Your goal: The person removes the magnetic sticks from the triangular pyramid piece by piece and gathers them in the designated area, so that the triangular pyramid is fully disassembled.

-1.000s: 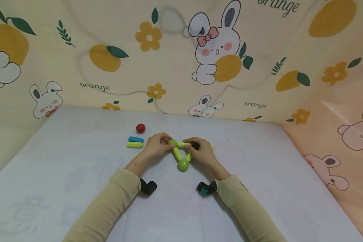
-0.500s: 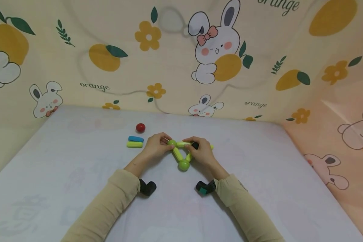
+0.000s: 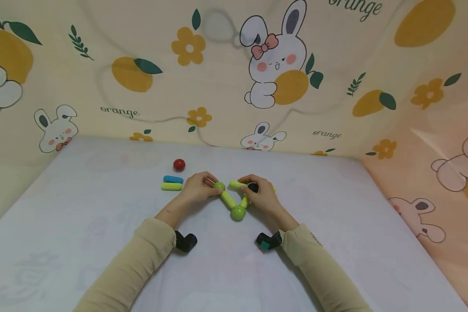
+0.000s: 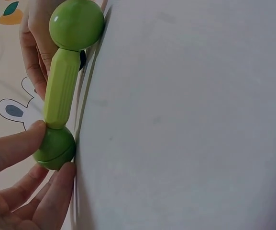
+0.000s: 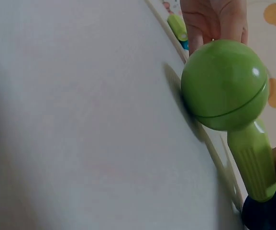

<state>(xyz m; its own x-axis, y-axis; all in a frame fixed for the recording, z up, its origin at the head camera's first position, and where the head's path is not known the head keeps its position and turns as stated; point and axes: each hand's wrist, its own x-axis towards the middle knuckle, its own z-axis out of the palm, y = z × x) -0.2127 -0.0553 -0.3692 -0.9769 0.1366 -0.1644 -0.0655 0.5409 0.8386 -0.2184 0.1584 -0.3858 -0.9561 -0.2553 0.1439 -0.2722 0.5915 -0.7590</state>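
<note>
In the head view my left hand (image 3: 198, 188) grips a green ball (image 3: 219, 186) between thumb and fingers. A yellow-green rod (image 3: 229, 200) joins it to a second green ball (image 3: 238, 212) nearer me; the left wrist view shows this rod (image 4: 62, 88) too. From the near ball another rod (image 3: 244, 201) leads to a black ball (image 3: 253, 187) by my right hand (image 3: 264, 195). That hand pinches a top yellow-green rod (image 3: 237, 184), whose left end stands apart from the left ball. A further yellow-green tip (image 3: 274, 188) shows behind the right hand, mostly hidden.
Left of my left hand lie a blue rod (image 3: 173, 179) and a yellow-green rod (image 3: 171, 186), side by side. Beyond them sits a red ball (image 3: 179, 164). A white cloth covers the table (image 3: 226, 268), and a printed curtain (image 3: 218, 86) rises behind it.
The top rod's left end has come away from the left green ball, leaving a gap. My left hand has shifted slightly left with that ball.
</note>
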